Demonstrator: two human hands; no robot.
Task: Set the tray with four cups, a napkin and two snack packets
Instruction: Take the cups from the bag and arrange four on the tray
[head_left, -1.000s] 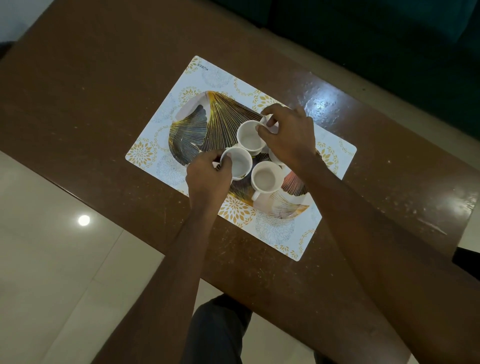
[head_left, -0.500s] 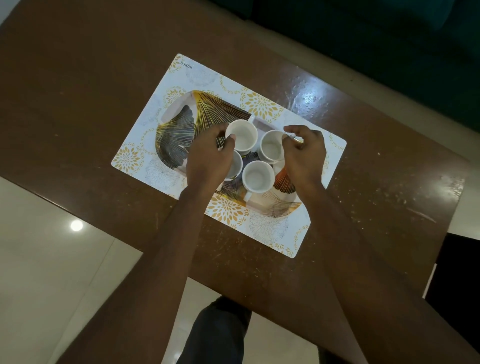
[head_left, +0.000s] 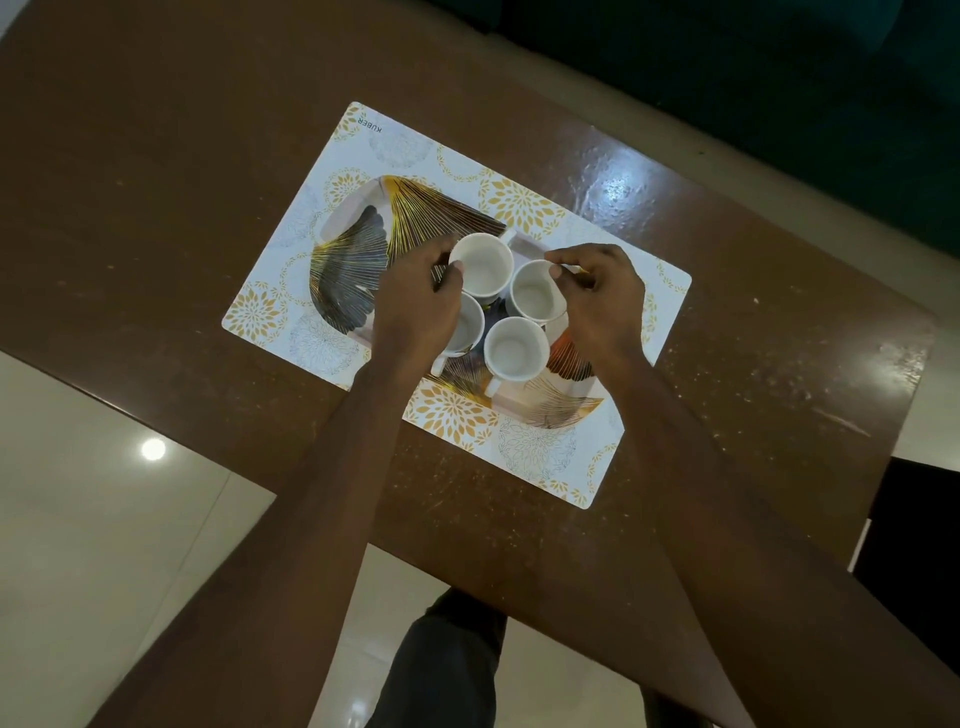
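Tray (head_left: 358, 249) with four white cups, left hand (head_left: 415, 306) gripping one (head_left: 480, 267), right hand (head_left: 602, 301) gripping another (head_left: 535, 293).

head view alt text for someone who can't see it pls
Two bare hands, left hand and right hand, adjust four empty white cups clustered on a leaf-patterned tray. The tray sits on a floral placemat on a brown table.

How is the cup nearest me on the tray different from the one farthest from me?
The nearest cup stands free, untouched by either hand; the farthest cup has the left hand at its rim. The nearest cup's handle points toward the person; the farthest cup's handle points away. Both are white, upright and empty, on the tray.
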